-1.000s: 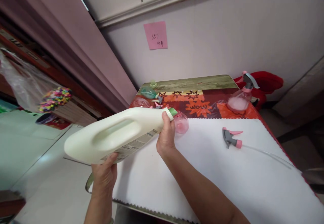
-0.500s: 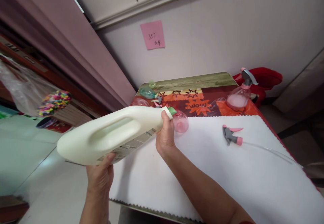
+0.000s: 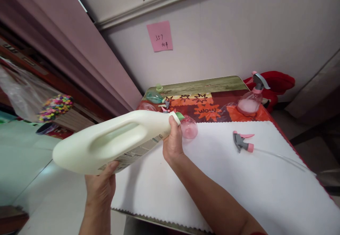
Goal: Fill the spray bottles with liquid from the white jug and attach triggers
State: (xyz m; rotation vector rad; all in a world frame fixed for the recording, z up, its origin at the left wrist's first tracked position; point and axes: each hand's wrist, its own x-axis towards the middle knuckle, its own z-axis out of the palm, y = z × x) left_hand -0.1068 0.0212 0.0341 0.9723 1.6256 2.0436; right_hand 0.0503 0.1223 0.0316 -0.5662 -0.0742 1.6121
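The white cloth [image 3: 239,178] lies open near and right, with only the loose sprayer head [image 3: 242,142] on it, while bottles [image 3: 156,100] crowd the far left.

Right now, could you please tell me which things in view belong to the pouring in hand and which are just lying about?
In hand:
- large white plastic jug, tipped sideways, left hand under its base, right hand at its neck
- small round clear pink bottle, at the jug's spout

Lying about:
- grey-and-pink trigger sprayer head on the white cloth
- capped pink spray bottle
- green spray bottle
- pink sticky note

Jug [image 3: 111,141] mouth perhaps behind fingers [image 3: 173,127].
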